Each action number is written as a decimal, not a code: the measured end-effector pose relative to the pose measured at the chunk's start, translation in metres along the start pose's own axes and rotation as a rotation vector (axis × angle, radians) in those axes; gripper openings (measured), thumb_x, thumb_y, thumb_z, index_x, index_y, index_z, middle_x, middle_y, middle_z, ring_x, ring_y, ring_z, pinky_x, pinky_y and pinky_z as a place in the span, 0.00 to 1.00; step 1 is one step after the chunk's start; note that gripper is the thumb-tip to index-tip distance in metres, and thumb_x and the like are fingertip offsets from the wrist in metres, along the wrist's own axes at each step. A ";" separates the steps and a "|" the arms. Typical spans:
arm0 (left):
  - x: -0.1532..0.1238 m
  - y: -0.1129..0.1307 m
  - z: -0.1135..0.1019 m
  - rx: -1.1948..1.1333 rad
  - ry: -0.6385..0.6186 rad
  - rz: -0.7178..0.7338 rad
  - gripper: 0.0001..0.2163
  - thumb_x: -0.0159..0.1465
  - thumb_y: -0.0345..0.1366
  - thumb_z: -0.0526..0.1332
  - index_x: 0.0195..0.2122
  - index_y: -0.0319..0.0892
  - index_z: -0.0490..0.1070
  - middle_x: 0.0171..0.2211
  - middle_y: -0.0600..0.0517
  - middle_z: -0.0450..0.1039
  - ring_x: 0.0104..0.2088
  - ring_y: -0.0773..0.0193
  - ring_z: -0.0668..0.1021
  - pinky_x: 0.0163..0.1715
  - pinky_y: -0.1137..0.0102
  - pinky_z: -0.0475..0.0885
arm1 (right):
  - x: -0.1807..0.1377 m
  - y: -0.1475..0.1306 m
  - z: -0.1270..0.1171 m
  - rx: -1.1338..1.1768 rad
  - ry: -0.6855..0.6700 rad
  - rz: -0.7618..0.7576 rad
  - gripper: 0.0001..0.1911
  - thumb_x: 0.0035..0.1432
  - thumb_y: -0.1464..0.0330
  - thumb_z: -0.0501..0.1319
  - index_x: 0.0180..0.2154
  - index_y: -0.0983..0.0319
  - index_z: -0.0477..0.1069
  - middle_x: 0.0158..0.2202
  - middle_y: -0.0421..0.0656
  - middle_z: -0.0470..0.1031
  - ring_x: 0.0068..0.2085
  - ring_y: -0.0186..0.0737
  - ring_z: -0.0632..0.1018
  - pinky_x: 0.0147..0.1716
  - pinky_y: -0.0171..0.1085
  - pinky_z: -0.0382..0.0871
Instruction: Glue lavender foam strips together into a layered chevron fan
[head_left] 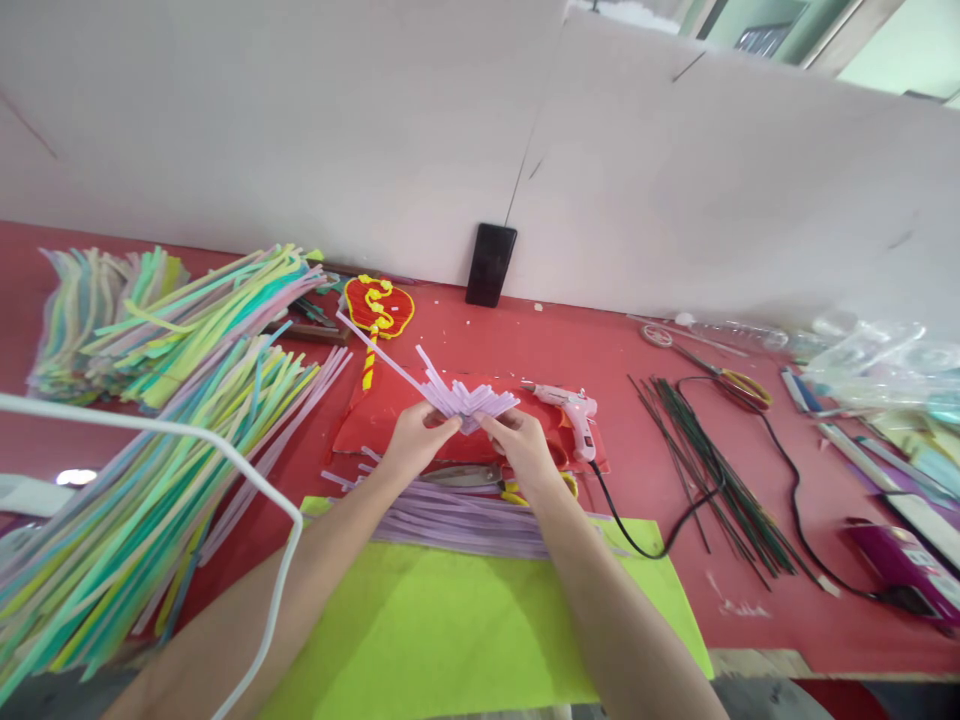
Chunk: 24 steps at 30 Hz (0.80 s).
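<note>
A fan-shaped piece made of lavender pipe cleaners (471, 400) is held up over the middle of the table, with one long stem sticking out to the upper left. My left hand (417, 437) pinches its lower left side between thumb and fingers. On the lower right side, my right hand (519, 440) grips it the same way. Below my wrists, loose lavender pipe cleaners (465, 522) lie across a lime-green sheet (457, 625). Scissors with yellow handles (466, 477) rest just behind them, partly hidden by my right arm. A pink glue gun (576, 415) lies right of my hands.
Bundles of pastel pipe cleaners (172, 500) cover the left side, with a white cable (247, 470) in front. A red-and-yellow pipe-cleaner fan (379, 307) and a black phone (491, 265) are at the back. Dark green stems (720, 480), more scissors (742, 388) and a purple box (900, 565) sit right.
</note>
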<state>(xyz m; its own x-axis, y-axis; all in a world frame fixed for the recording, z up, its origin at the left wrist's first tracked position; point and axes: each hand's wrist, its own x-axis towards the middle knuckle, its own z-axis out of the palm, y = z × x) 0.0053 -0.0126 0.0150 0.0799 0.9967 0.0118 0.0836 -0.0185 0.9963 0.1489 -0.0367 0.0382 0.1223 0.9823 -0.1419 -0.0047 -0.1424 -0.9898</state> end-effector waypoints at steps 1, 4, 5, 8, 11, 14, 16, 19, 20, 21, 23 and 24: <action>0.000 0.000 0.000 -0.002 -0.001 0.002 0.10 0.49 0.36 0.61 0.32 0.38 0.74 0.31 0.49 0.79 0.35 0.57 0.79 0.40 0.64 0.72 | 0.000 0.000 0.000 -0.008 -0.003 -0.008 0.17 0.41 0.58 0.65 0.29 0.66 0.75 0.16 0.34 0.60 0.20 0.27 0.56 0.19 0.31 0.48; -0.001 0.002 -0.001 0.030 0.009 0.000 0.09 0.49 0.35 0.61 0.31 0.38 0.75 0.31 0.49 0.79 0.35 0.57 0.79 0.39 0.65 0.72 | -0.001 0.001 0.000 -0.046 -0.009 -0.016 0.18 0.43 0.59 0.64 0.31 0.67 0.76 0.16 0.36 0.62 0.20 0.28 0.58 0.17 0.30 0.48; -0.001 0.002 -0.001 0.048 0.015 -0.004 0.09 0.48 0.35 0.61 0.30 0.38 0.75 0.31 0.49 0.79 0.35 0.57 0.79 0.38 0.65 0.72 | -0.001 0.002 -0.001 -0.058 -0.009 -0.014 0.18 0.43 0.59 0.64 0.32 0.67 0.77 0.17 0.37 0.64 0.20 0.28 0.59 0.17 0.30 0.49; -0.002 0.003 -0.002 0.089 0.024 -0.011 0.09 0.49 0.35 0.61 0.30 0.39 0.75 0.30 0.50 0.79 0.34 0.57 0.79 0.37 0.66 0.73 | -0.001 0.003 -0.001 -0.086 -0.003 -0.012 0.18 0.44 0.58 0.64 0.33 0.67 0.77 0.20 0.40 0.69 0.21 0.30 0.62 0.17 0.30 0.51; -0.002 0.003 -0.002 0.117 0.027 -0.011 0.09 0.49 0.35 0.61 0.29 0.38 0.75 0.29 0.49 0.79 0.33 0.57 0.79 0.36 0.66 0.73 | -0.001 0.004 -0.001 -0.098 0.007 -0.029 0.17 0.43 0.59 0.64 0.31 0.66 0.77 0.23 0.41 0.72 0.22 0.30 0.64 0.19 0.31 0.53; -0.002 0.001 -0.002 0.142 0.025 0.006 0.09 0.49 0.36 0.61 0.30 0.38 0.75 0.29 0.49 0.78 0.33 0.57 0.79 0.37 0.65 0.72 | -0.001 0.003 -0.001 -0.082 0.009 -0.034 0.16 0.44 0.60 0.64 0.31 0.66 0.77 0.21 0.39 0.70 0.22 0.30 0.64 0.20 0.31 0.54; -0.002 0.001 -0.002 0.130 0.018 0.026 0.10 0.50 0.36 0.61 0.31 0.38 0.75 0.30 0.48 0.78 0.34 0.57 0.79 0.38 0.65 0.72 | 0.000 0.003 -0.001 -0.069 0.007 -0.032 0.16 0.44 0.60 0.64 0.31 0.66 0.77 0.19 0.38 0.68 0.22 0.30 0.64 0.20 0.31 0.54; -0.001 0.000 -0.001 0.084 0.010 0.046 0.11 0.50 0.37 0.61 0.32 0.38 0.75 0.31 0.49 0.78 0.34 0.58 0.79 0.38 0.66 0.72 | 0.001 0.002 -0.002 -0.066 0.027 -0.027 0.17 0.43 0.59 0.64 0.30 0.66 0.76 0.17 0.37 0.65 0.22 0.31 0.64 0.20 0.32 0.55; -0.001 0.000 -0.001 0.070 0.008 0.048 0.11 0.50 0.37 0.61 0.32 0.38 0.75 0.31 0.49 0.78 0.34 0.59 0.78 0.39 0.66 0.72 | 0.001 0.002 -0.003 -0.065 0.036 -0.024 0.17 0.42 0.59 0.64 0.30 0.66 0.76 0.16 0.37 0.65 0.22 0.31 0.64 0.20 0.32 0.55; -0.001 0.000 -0.001 0.056 0.006 0.048 0.11 0.50 0.38 0.61 0.32 0.38 0.75 0.31 0.49 0.78 0.34 0.59 0.78 0.39 0.66 0.72 | 0.002 0.002 -0.003 -0.062 0.041 -0.023 0.18 0.42 0.59 0.65 0.30 0.66 0.76 0.16 0.36 0.64 0.22 0.31 0.63 0.20 0.32 0.55; 0.000 0.000 -0.002 0.037 0.004 0.048 0.11 0.51 0.39 0.61 0.32 0.38 0.75 0.32 0.48 0.78 0.35 0.59 0.78 0.39 0.66 0.72 | 0.002 0.001 -0.004 -0.053 0.039 -0.021 0.18 0.41 0.58 0.65 0.31 0.66 0.76 0.15 0.35 0.62 0.21 0.30 0.63 0.20 0.32 0.54; 0.000 0.001 -0.003 0.036 0.006 0.047 0.11 0.51 0.39 0.62 0.32 0.38 0.75 0.32 0.48 0.78 0.35 0.58 0.78 0.39 0.66 0.72 | 0.003 0.001 -0.005 -0.049 0.032 -0.020 0.19 0.41 0.57 0.65 0.31 0.66 0.76 0.15 0.35 0.61 0.21 0.30 0.62 0.20 0.32 0.54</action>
<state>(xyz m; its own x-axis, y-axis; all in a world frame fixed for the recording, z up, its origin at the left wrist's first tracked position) 0.0024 -0.0126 0.0160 0.0788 0.9951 0.0593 0.1157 -0.0682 0.9909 0.1541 -0.0349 0.0373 0.1536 0.9808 -0.1204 0.0468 -0.1289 -0.9906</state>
